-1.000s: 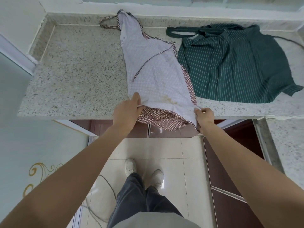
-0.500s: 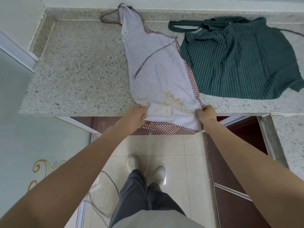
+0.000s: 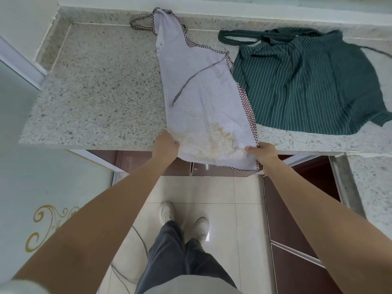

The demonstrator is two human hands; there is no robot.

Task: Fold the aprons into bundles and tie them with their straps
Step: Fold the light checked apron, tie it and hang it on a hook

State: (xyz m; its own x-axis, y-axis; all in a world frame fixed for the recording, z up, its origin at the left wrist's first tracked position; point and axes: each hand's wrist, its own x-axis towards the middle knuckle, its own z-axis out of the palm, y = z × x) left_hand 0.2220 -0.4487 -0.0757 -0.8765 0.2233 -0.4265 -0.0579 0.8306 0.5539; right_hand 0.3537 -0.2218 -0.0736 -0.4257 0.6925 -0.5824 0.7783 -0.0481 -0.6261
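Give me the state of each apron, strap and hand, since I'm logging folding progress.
checked apron: folded lengthwise, hem overhanging counter, stained
thin strap: loose across it, untied
green striped apron: flat, rumpled, unfolded
left hand: pinching hem's left corner
right hand: pinching hem's right corner

Counter: speckled granite countertop [image 3: 101, 92], pale grey-beige, with a raised back edge [image 3: 95, 16].
Wall: plain white wall [image 3: 25, 20], upper left.
Floor: glossy cream tiles [image 3: 222, 194] (a bright glare spot shows low down).
Cabinets: dark reddish-brown cabinet doors [image 3: 297, 240] under the counter.
Panel: frosted glass panel [image 3: 42, 187], gold scroll motif.
Cable: thin cord [image 3: 118, 274] on the floor.
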